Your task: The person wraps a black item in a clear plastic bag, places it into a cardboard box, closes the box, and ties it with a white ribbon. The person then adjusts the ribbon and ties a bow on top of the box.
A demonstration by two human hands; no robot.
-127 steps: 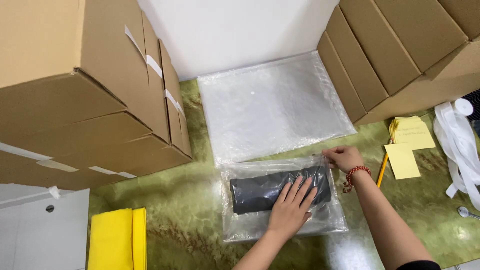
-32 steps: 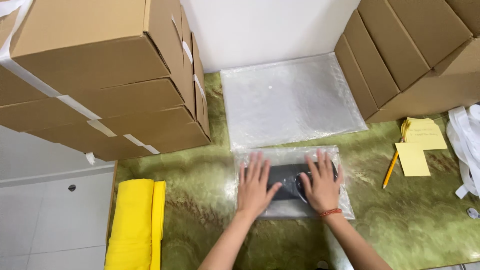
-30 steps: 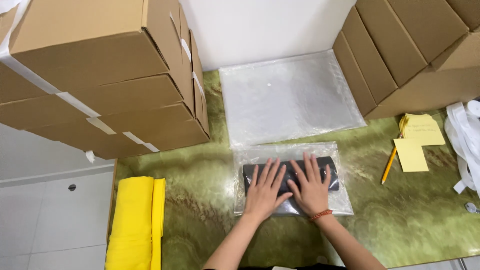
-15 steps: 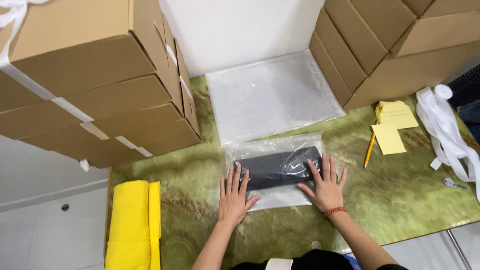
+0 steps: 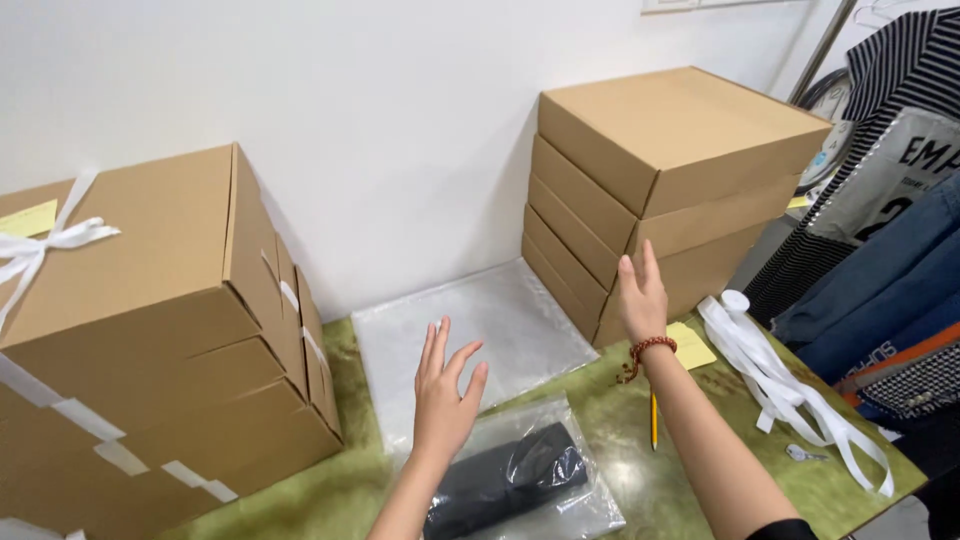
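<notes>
A clear plastic bag with a folded black garment (image 5: 515, 478) inside lies on the green marbled table (image 5: 620, 440) near its front edge. My left hand (image 5: 446, 395) hovers above the bag's far left corner, fingers spread, holding nothing. Raised higher, my right hand (image 5: 641, 295) is in front of the stack of flat cardboard boxes (image 5: 660, 180) on the right, fingers straight and empty; a red bead bracelet circles its wrist. Both hands are off the bag.
A pile of empty clear bags (image 5: 470, 335) lies by the white wall. Large brown boxes (image 5: 150, 340) with white ribbon fill the left. Yellow notes (image 5: 690, 345), a pencil (image 5: 654, 420) and white ribbon (image 5: 790, 395) lie to the right; clothes (image 5: 890, 250) hang beyond.
Both hands lifted off the bagged garment, where they had been pressing it flat, and rose into the air. The view tilted up from the table toward the wall.
</notes>
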